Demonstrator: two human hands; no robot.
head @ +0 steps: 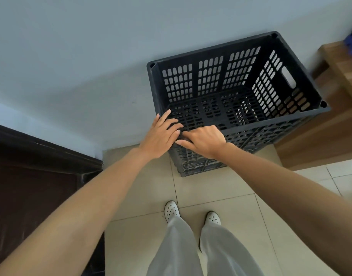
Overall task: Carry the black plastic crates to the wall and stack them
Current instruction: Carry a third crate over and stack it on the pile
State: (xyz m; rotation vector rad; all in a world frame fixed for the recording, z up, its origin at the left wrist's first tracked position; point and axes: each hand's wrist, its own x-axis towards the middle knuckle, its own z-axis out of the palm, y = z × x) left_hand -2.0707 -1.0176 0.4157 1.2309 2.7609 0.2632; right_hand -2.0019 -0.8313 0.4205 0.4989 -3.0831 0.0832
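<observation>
Person standing on floor tiles [221, 188], shoes [172, 211] pointing toward the stack. Both hands meeting at the near left corner of the top crate [280, 120]. Left hand [161, 134] lying over the rim, index finger stretching along it, other fingers bending over the edge. Right hand [204, 139] curling its fingers over the same rim, thumb pointing left. Probably gripping side by side to square the crate. Top crate sitting empty on the lower crate [199, 166], far side running close along the wall [91, 56]. Wood bench [330, 126] standing just beside it, right.
</observation>
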